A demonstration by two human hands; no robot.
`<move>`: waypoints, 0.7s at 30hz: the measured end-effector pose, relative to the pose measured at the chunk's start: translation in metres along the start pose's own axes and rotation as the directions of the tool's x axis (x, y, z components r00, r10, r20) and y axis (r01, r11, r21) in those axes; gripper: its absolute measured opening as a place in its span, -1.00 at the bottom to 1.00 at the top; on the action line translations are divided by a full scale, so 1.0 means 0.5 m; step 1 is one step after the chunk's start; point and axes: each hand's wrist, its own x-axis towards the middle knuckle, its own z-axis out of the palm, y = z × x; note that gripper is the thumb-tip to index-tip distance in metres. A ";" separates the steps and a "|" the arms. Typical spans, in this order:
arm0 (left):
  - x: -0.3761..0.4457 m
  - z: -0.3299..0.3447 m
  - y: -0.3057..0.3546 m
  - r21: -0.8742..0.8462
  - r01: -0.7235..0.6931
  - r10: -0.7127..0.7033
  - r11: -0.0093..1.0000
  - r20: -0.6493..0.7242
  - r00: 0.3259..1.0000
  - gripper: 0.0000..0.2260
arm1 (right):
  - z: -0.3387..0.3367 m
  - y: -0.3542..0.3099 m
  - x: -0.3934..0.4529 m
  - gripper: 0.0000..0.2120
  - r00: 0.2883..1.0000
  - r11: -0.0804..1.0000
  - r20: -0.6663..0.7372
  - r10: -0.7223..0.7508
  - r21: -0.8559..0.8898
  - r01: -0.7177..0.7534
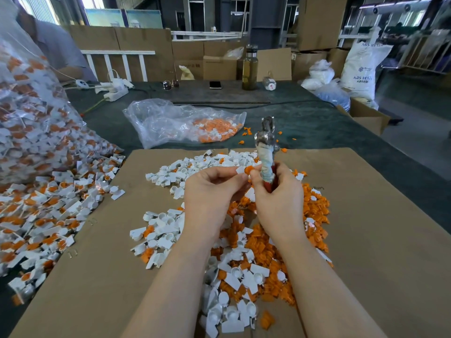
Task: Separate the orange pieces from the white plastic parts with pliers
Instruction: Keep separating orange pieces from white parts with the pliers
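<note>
Workbench clutter and factory floor behind.

On the dark green table [305, 123] lie sunglasses [170, 84], a phone [215, 84], a tall bottle [250, 68] of yellowish liquid, a small bottle [269, 83] on its side and a white power strip [116, 92] with plugs. Cardboard boxes [219, 67] stand along the far edge. A white sack [361, 69] printed "ABS" stands at right. A person in a grey shirt [58, 48] sits at far left.

Both bare forearms are reaching forward, hands nearly touching; the left hand [210, 191] is pinching with curled fingers, the right hand [275, 191] apparently gripping.
</note>
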 end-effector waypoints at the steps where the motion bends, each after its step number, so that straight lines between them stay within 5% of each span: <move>1: 0.001 0.000 -0.002 0.030 -0.011 0.011 1.000 -0.017 1.000 -0.91 | 0.000 -0.002 0.000 -0.92 1.000 1.000 -0.010 0.001 0.020 -0.001; 7: 0.004 -0.004 -0.003 0.069 -0.015 0.019 0.997 -0.046 0.999 -0.90 | -0.007 -0.006 0.008 -0.94 0.976 0.922 0.084 0.201 0.320 -0.217; 11: 0.004 -0.004 -0.002 0.067 -0.021 0.024 0.998 -0.037 0.999 -0.91 | -0.016 -0.004 0.012 -0.85 0.951 0.874 0.144 0.274 0.374 -0.309; 15: 0.003 -0.009 -0.001 0.042 -0.013 0.014 0.999 -0.026 1.000 -0.91 | -0.040 0.003 0.028 -0.89 0.944 0.873 0.095 0.316 0.361 -0.328; 19: 0.006 -0.015 -0.001 0.007 -0.004 0.004 1.000 -0.040 0.999 -0.90 | -0.076 0.017 0.048 -0.89 0.897 0.751 0.084 0.433 0.516 -0.411; 21: 0.007 -0.018 -0.001 -0.008 -0.007 0.007 1.000 -0.040 0.999 -0.90 | -0.097 0.036 0.062 -0.93 0.872 0.792 -0.010 0.489 0.425 -0.439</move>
